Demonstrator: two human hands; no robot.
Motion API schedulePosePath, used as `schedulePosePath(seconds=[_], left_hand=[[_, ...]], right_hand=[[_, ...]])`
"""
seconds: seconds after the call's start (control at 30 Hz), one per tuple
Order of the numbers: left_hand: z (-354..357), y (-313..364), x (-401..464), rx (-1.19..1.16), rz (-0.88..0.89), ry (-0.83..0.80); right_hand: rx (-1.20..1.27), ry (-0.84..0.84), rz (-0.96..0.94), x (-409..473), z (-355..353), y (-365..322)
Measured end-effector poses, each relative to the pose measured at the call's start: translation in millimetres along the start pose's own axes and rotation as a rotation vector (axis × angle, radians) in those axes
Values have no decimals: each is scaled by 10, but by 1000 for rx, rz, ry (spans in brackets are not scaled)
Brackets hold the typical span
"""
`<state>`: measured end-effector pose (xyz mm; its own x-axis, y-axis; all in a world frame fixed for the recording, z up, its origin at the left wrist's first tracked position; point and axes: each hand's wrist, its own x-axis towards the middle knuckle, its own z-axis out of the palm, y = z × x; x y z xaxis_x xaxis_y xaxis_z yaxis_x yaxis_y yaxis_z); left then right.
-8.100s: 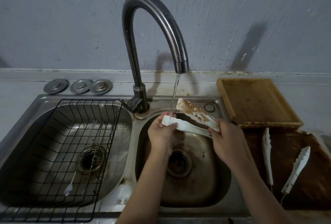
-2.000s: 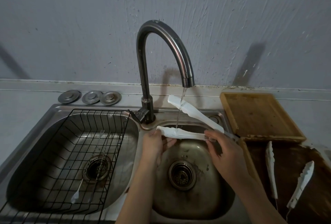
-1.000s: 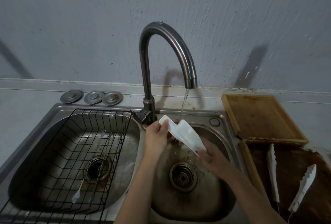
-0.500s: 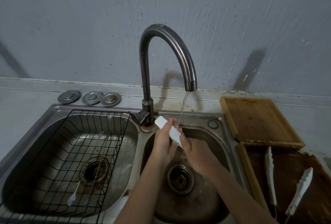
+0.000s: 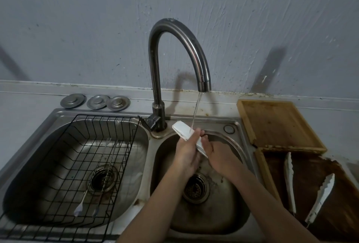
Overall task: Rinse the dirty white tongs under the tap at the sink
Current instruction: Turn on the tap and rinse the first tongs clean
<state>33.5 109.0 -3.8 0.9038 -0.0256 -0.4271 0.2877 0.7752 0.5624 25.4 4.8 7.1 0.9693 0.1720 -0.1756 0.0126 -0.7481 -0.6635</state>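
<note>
The white tongs are squeezed together over the right sink basin, their end sticking out up-left toward the tap base. My left hand wraps them from the left. Against their lower part presses my right hand, which hides the rest of the arms. Water runs from the curved tap and the stream lands on the tongs at my left fingertips.
A black wire rack with thin utensils sits in the left basin. Three metal drain covers lie behind it. At the right stand a wooden board and a dark tray holding another pair of white tongs.
The tongs were spread open under the stream two seconds ago; now they are pressed together between both hands, which have come close together. The brown grime seen earlier no longer shows.
</note>
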Motion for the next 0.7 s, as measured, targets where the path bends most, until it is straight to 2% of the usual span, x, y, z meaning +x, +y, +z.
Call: schedulePosePath(seconds=[0.1, 0.2, 0.3, 0.37, 0.43, 0.53, 0.7], left_hand=[[-53, 17, 3, -79, -66, 76], [-142, 141, 54, -241, -88, 151], [-188, 215, 67, -529, -167, 253], [-132, 155, 23, -647, -228, 260], [-70, 24, -29, -680, -294, 239], [-27, -37, -60, -743, -357, 246], [-9, 93, -77, -777, -279, 272]], right_hand=[[-22, -147, 15, -20, -60, -66], [-29, -184, -107, -90, -187, -140], [177, -10, -258, -144, -326, -301], [158, 194, -379, -95, -342, -448], [74, 327, -495, -1, -309, -598], [26, 311, -599, 140, -269, -720], [77, 342, -568, 291, -342, -705]])
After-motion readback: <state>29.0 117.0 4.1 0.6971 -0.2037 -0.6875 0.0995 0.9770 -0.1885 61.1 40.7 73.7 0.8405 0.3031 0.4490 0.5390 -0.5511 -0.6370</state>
